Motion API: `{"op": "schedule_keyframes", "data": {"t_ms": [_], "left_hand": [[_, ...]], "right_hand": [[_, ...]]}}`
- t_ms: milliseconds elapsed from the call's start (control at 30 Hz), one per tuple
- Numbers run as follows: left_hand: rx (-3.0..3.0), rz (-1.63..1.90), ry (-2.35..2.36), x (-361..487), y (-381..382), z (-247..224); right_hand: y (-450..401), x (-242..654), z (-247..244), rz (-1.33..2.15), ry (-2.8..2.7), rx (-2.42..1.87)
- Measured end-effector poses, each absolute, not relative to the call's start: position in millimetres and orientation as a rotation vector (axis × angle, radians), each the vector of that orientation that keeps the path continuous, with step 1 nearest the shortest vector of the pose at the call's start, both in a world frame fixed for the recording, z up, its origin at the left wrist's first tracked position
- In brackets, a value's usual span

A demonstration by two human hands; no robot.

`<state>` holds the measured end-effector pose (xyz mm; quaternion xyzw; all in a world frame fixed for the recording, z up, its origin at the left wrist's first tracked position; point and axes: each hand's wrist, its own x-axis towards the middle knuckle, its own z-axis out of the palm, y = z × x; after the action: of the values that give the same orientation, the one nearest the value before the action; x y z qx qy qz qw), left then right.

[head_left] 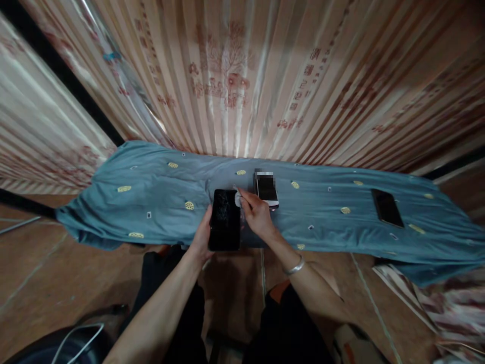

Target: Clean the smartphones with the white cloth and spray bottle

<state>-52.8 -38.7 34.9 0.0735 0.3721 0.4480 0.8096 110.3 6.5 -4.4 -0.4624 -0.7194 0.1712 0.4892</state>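
Note:
A black smartphone (pixel 225 230) with a smudged or cracked-looking screen is in my left hand (pixel 202 232), which grips it by its left side and from beneath. My right hand (pixel 257 212) pinches a small crumpled whitish wipe (pixel 238 198) at the phone's upper right edge. Just behind the right hand, a small stack of phones (pixel 267 188) lies on the blue cloth, a white-framed one on top. Farther right, another dark phone (pixel 387 208) lies flat by itself.
The blue patterned cloth (pixel 162 217) covers a long narrow table in front of me. A pleated printed curtain (pixel 235 76) hangs right behind it, with dark frame bars at the sides. At lower left, a white cable (pixel 81 349) lies over a dark rounded object.

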Motion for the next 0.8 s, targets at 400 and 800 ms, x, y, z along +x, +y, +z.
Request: {"op": "schedule_keyframes", "data": {"t_ms": [400, 800], "left_hand": [[0.139, 1.056, 0.845, -51.9, -30.0, 37.4], [0.208, 1.044, 0.836, -63.2, -22.7, 20.3]], "right_hand": [[-20.3, 111.2, -2.8, 0.167, -2.093, -1.074], [-51.4, 111.3, 3.9, 0.126, -2.266, -1.026]]}}
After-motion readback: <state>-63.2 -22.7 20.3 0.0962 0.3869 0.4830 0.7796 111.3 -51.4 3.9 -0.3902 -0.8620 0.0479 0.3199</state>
